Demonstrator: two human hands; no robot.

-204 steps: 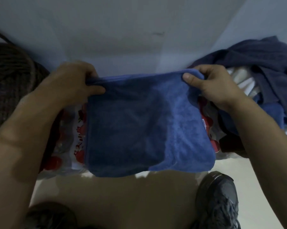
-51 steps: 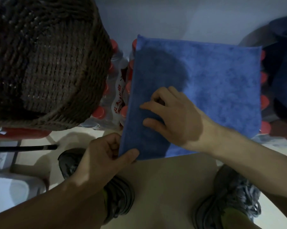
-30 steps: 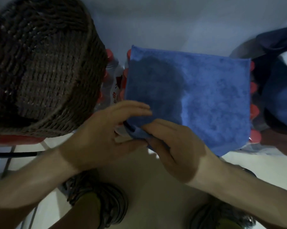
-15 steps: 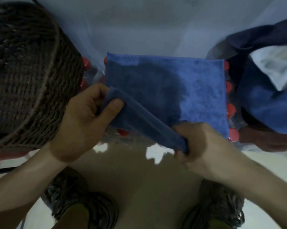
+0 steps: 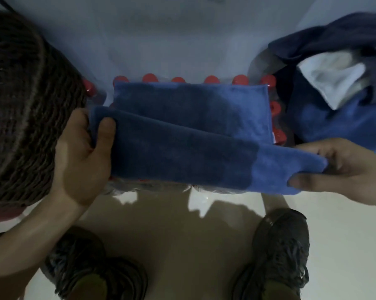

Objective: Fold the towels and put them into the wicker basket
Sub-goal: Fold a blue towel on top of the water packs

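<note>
Over the pack of red-capped bottles (image 5: 240, 80), beside the wicker basket (image 5: 27, 109), lifting the blue towel's (image 5: 182, 152) near edge, left hand (image 5: 81, 156) and right hand (image 5: 342, 167) each pinching a corner, needing level, taut carrying forward onto the far edge, corners matching, away from the towel pile (image 5: 338, 87).

Your left hand (image 5: 83, 156) pinches the blue towel (image 5: 182, 161) thumb on top; your right hand (image 5: 342, 169) grips its other end, arms apart.
</note>
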